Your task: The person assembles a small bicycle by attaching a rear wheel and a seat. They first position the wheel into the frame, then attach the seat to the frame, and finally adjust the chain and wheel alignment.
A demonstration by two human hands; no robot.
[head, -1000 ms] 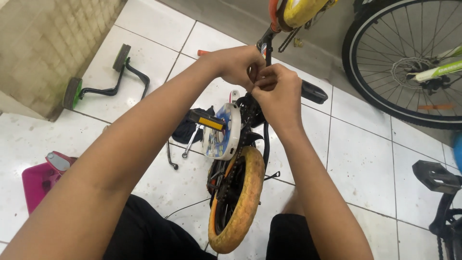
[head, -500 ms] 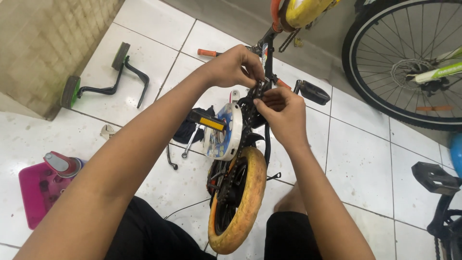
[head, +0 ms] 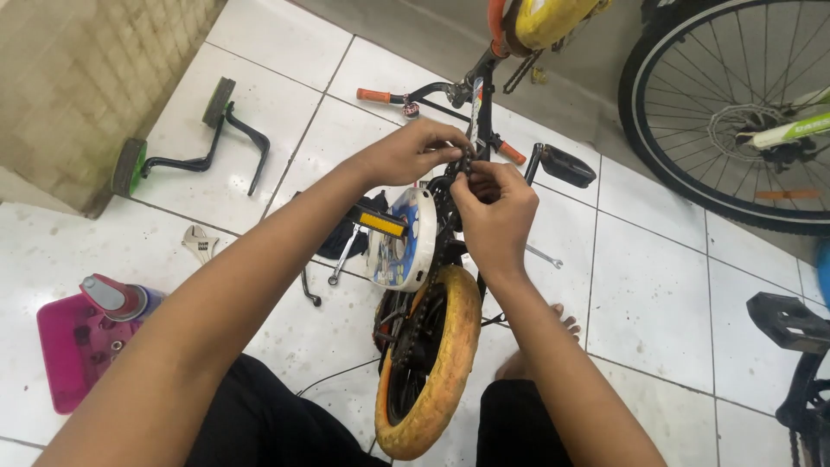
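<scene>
Left hand (head: 406, 154) and right hand (head: 494, 207), both grips pinching the chain (head: 464, 162), seemingly, links mostly hidden by fingers

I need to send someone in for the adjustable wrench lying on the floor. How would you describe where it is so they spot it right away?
Start at the small upturned bicycle with the yellow tyre and look to its left across the white tiles. Between the pink tray and the pair of black training wheels lies the adjustable wrench. It is short, silver and broad-jawed, unlike the slim spanners beside the bike.

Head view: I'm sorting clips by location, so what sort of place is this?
Probably a home or small bicycle repair spot: a white tiled floor, loose wrenches, detached training wheels, and a second bicycle's wheel.
</scene>
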